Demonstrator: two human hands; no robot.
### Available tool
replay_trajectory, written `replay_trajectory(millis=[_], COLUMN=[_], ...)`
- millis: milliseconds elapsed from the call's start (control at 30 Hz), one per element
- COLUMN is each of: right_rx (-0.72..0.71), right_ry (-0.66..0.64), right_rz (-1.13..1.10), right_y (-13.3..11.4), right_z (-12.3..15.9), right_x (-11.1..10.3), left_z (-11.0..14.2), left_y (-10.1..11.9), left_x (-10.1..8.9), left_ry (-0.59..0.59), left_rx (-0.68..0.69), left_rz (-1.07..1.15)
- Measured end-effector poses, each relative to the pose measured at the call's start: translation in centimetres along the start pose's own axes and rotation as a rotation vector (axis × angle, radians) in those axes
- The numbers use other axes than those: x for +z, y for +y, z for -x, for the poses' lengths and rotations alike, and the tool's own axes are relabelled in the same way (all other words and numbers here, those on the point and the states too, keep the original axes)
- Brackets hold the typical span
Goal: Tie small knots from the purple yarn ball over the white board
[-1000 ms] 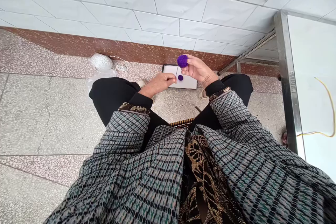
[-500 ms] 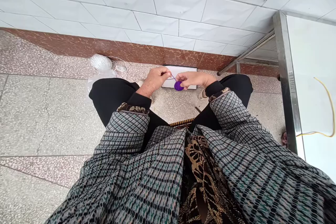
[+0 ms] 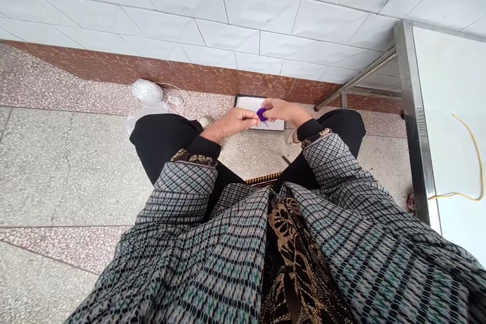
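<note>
Between my hands is a small ball of purple yarn (image 3: 261, 114). My right hand (image 3: 281, 111) grips it from the right, with the fingers closed around its side and partly covering it. My left hand (image 3: 240, 121) is pinched at the ball's left edge, its fingertips close together on the purple yarn strand; the strand itself is mostly hidden there. A short bit of purple yarn shows just below the ball. Beneath both hands, a white tray with a dark rim (image 3: 246, 105) lies on the floor against the wall.
A ball of white cord (image 3: 147, 92) with loose coils sits on a clear plastic bag (image 3: 146, 111) by my left knee. On the right stands a metal-framed white table (image 3: 408, 86) with a yellow cord (image 3: 474, 144) on it. The tiled wall (image 3: 228, 40) rises just ahead.
My left hand has come down and right, from pulling a strand out above the ball to meeting the ball's edge. The right hand has turned the ball and lifted it slightly.
</note>
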State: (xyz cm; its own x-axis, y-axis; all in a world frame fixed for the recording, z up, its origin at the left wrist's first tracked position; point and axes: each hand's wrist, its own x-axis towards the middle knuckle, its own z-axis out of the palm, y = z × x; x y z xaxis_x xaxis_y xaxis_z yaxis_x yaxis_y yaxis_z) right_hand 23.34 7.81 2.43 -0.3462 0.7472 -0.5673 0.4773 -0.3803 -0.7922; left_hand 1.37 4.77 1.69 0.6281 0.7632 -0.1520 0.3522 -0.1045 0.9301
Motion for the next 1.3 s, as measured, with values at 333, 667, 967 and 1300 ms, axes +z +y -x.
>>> replay_trajectory(millis=[333,667,967,1300], right_rx=[-0.247,-0.126,-0.153,-0.364], right_ry=[-0.361,0.169,-0.471,0.011], right_rz=[-0.326,-0.361,0.03,-0.645], right_y=[-0.5,-0.9,0.0,0.1], right_z=[1.6,0.0,1.2,-0.3], right_x=[-0.9,-0.1,-1.1,-1.2], left_z=[-0.6,-0.2,-0.3,-0.7], left_y=[-1.8,0.1,-1.3,-0.7], left_x=[-0.3,0.5,-0.6,0.7], left_ry=[0.276,-0.179,0.176,-0.139], left_rx=[-0.132,-0.048,-0.117,-0.101], left_rz=[-0.018,-0.014,-0.046,-0.017])
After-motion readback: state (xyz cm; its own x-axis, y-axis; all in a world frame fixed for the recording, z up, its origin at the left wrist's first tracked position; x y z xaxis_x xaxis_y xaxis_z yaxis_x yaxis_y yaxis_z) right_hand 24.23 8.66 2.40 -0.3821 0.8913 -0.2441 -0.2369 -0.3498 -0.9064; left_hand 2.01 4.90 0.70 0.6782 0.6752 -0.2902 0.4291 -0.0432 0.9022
